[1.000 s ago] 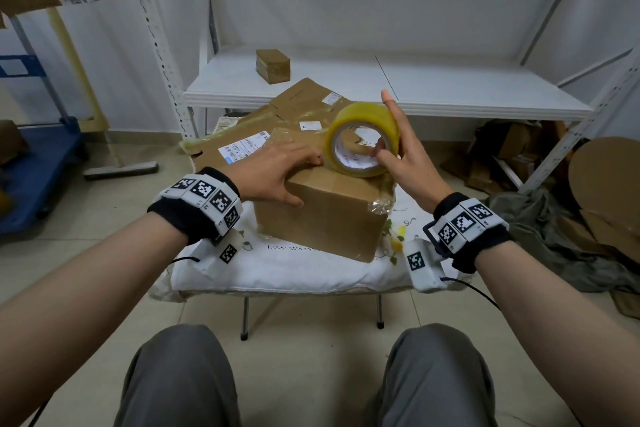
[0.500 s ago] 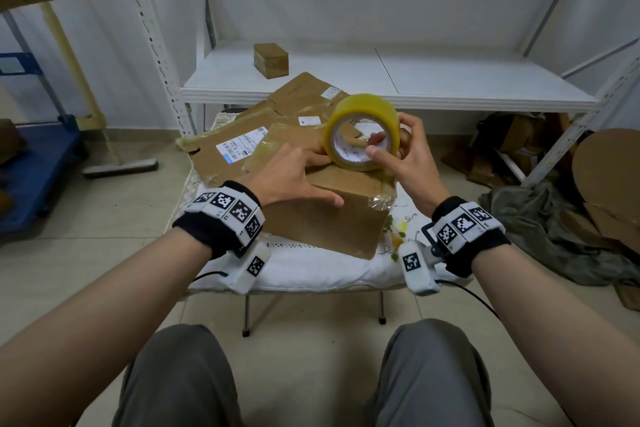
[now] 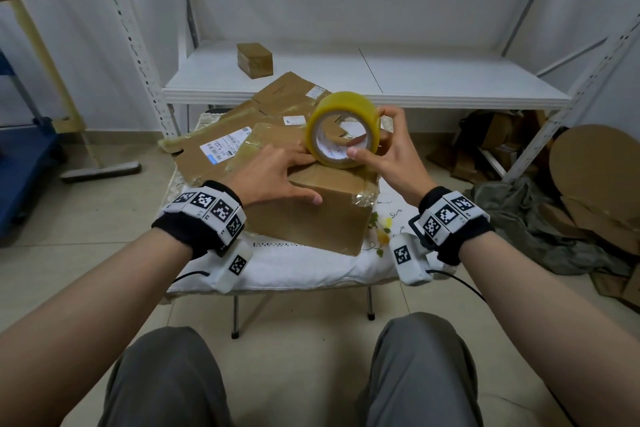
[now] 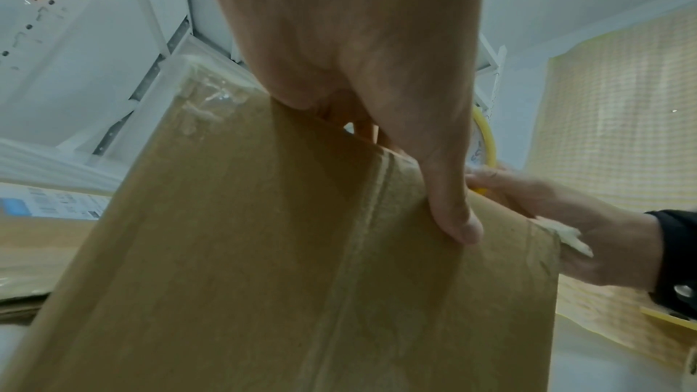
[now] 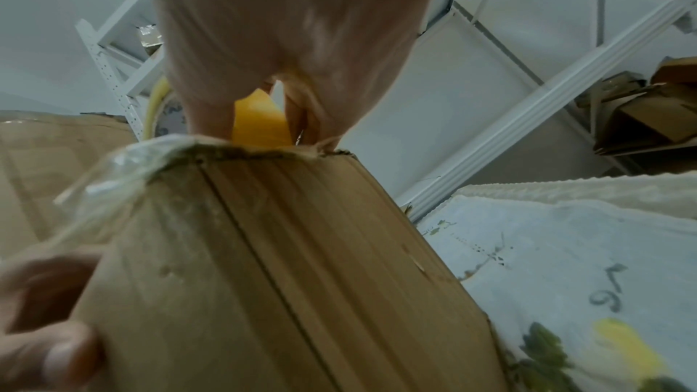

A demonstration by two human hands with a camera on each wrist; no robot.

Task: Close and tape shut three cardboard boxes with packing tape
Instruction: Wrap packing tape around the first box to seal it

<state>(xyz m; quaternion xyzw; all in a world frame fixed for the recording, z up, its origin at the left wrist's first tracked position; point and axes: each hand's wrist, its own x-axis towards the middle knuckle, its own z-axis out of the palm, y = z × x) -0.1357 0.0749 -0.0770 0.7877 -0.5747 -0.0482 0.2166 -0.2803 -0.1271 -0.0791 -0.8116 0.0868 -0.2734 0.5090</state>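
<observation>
Cardboard box (image 3: 311, 215), lying closed on a cloth-covered stool (image 3: 298, 267), is pressed down by the spread fingers of the left hand (image 3: 273, 177), while the tape roll (image 3: 343, 128), apparently resting on the box's top, is gripped by the right hand (image 3: 391, 152).

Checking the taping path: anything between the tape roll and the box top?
Nothing visible. The right hand holds the tape roll right at the box top; the left hand presses the box beside it.
</observation>
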